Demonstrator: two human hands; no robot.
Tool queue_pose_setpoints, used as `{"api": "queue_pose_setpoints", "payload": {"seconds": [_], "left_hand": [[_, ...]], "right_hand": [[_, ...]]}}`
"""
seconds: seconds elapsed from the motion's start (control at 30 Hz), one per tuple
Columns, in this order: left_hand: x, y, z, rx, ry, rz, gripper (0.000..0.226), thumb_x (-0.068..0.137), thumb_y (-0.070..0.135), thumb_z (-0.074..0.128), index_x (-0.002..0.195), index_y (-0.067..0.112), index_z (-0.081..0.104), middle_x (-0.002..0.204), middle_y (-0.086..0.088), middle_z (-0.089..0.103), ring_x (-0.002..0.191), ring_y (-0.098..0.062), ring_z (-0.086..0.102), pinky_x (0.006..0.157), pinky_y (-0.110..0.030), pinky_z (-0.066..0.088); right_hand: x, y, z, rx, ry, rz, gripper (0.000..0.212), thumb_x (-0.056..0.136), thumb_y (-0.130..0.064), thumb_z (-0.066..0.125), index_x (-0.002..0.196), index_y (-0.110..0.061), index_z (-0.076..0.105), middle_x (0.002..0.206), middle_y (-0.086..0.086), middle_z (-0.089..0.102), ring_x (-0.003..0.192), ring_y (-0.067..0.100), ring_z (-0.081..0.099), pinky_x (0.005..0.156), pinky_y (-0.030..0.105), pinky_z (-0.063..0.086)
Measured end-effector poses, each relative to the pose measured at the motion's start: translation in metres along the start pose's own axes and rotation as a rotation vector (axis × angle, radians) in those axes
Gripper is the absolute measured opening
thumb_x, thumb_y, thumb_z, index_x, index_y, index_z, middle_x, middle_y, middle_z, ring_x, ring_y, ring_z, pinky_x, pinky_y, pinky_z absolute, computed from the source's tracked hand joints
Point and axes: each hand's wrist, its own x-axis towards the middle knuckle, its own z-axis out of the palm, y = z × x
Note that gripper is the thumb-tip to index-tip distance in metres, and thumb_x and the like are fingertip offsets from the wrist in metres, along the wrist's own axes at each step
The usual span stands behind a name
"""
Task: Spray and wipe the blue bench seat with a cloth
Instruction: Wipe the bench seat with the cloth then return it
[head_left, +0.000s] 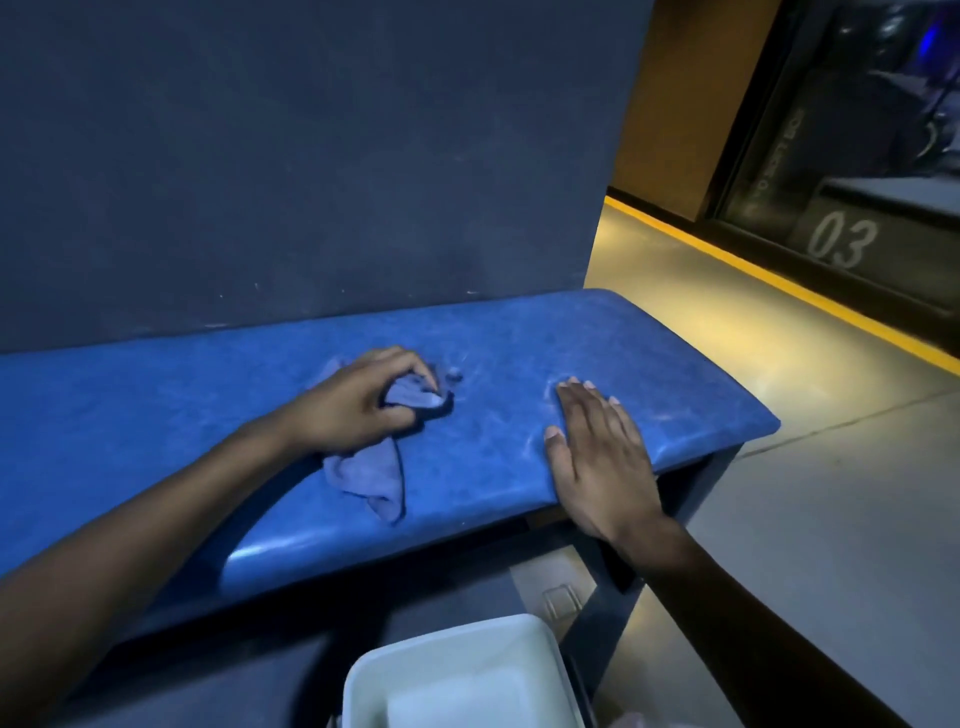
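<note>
Right now the wiping is the step in hand, as far as I can judge: no spray bottle is anywhere in sight, and faint pale streaks show on the blue bench (519, 338) near its right end. The left hand (353, 405) is bunched over a bluish cloth (371, 475), its fingers (410, 364) curled and pinching a gathered wad of the fabric against the seat, while a loose tail of the cloth trails back toward the front edge. The right hand (597, 457) lies flat on the seat just beside the front edge, fingers straight and close together, gripping nothing; it looks to be bracing.

The bench runs long from left to right along the dark wall (311, 156), its rounded free end pointing right toward the floor with the yellow line (779, 280). The cloth sits about midway across the part I can see, well apart from that end.

Next, I'd guess, the cloth needs sweeping along that long axis toward the right end, which means the flat hand has to lift clear. A white tub (457, 670) stands on the floor below.
</note>
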Motion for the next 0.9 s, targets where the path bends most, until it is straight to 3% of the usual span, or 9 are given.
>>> {"api": "queue_pose_setpoints", "payload": {"seconds": [0.07, 0.13, 0.23, 0.37, 0.53, 0.63, 0.8, 0.9], "left_hand": [[0.005, -0.026, -0.012, 0.025, 0.075, -0.097, 0.027, 0.082, 0.028, 0.066, 0.108, 0.032, 0.059, 0.112, 0.004, 0.064, 0.11, -0.015, 0.059, 0.095, -0.027, 0.041], [0.032, -0.041, -0.006, 0.035, 0.18, -0.218, 0.025, 0.084, 0.041, 0.064, 0.107, 0.035, 0.057, 0.114, -0.004, 0.064, 0.112, -0.023, 0.059, 0.093, -0.031, 0.042], [0.078, -0.023, 0.029, 0.049, 0.273, -0.391, 0.03, 0.087, 0.045, 0.064, 0.11, 0.026, 0.061, 0.113, -0.009, 0.059, 0.114, -0.028, 0.053, 0.098, -0.036, 0.039], [0.071, 0.041, 0.054, 0.036, 0.115, -0.147, 0.041, 0.079, 0.051, 0.056, 0.114, 0.03, 0.059, 0.117, 0.001, 0.057, 0.117, -0.024, 0.052, 0.104, -0.037, 0.04], [-0.004, 0.056, 0.025, 0.085, 0.057, 0.059, 0.036, 0.091, 0.053, 0.061, 0.118, 0.031, 0.055, 0.113, 0.009, 0.053, 0.111, -0.009, 0.05, 0.1, -0.026, 0.037], [-0.003, 0.014, 0.003, 0.146, 0.118, -0.03, 0.04, 0.094, 0.057, 0.051, 0.119, 0.026, 0.059, 0.115, 0.003, 0.059, 0.111, -0.018, 0.056, 0.1, -0.032, 0.04], [0.047, -0.02, 0.017, 0.162, 0.283, -0.402, 0.055, 0.087, 0.068, 0.041, 0.118, 0.024, 0.055, 0.117, -0.012, 0.056, 0.117, -0.034, 0.053, 0.1, -0.043, 0.042], [0.071, 0.013, 0.037, 0.107, 0.202, -0.341, 0.06, 0.085, 0.069, 0.04, 0.12, 0.024, 0.058, 0.118, -0.011, 0.057, 0.118, -0.033, 0.053, 0.103, -0.042, 0.042]], "right_hand": [[0.0, -0.002, 0.0, 0.01, 0.002, 0.009, 0.067, 0.101, -0.044, 0.021, 0.154, -0.009, 0.042, 0.161, 0.007, 0.043, 0.153, 0.021, 0.031, 0.128, 0.038, 0.012], [0.0, -0.003, -0.001, 0.011, -0.006, 0.011, 0.068, 0.1, -0.045, 0.02, 0.154, -0.01, 0.041, 0.162, 0.007, 0.042, 0.154, 0.021, 0.03, 0.128, 0.039, 0.013], [0.001, -0.003, -0.003, 0.015, -0.015, 0.011, 0.07, 0.099, -0.046, 0.018, 0.155, -0.01, 0.041, 0.163, 0.007, 0.041, 0.154, 0.021, 0.029, 0.128, 0.039, 0.011], [0.002, -0.002, -0.005, 0.007, -0.032, 0.009, 0.071, 0.099, -0.047, 0.017, 0.155, -0.011, 0.04, 0.163, 0.007, 0.04, 0.154, 0.021, 0.028, 0.128, 0.038, 0.01], [0.001, -0.002, -0.005, 0.022, -0.043, 0.018, 0.071, 0.099, -0.048, 0.016, 0.156, -0.011, 0.038, 0.164, 0.007, 0.038, 0.155, 0.02, 0.026, 0.129, 0.038, 0.01], [0.001, -0.003, -0.005, 0.022, -0.054, 0.02, 0.073, 0.098, -0.049, 0.014, 0.157, -0.012, 0.035, 0.166, 0.005, 0.035, 0.156, 0.018, 0.022, 0.129, 0.036, 0.006], [0.001, -0.003, -0.005, 0.031, -0.046, 0.022, 0.073, 0.098, -0.048, 0.014, 0.157, -0.012, 0.037, 0.165, 0.005, 0.036, 0.156, 0.018, 0.022, 0.129, 0.036, 0.006], [0.002, -0.003, -0.006, 0.024, -0.052, 0.014, 0.072, 0.098, -0.048, 0.015, 0.157, -0.012, 0.037, 0.165, 0.005, 0.037, 0.156, 0.018, 0.023, 0.129, 0.036, 0.007]]}}
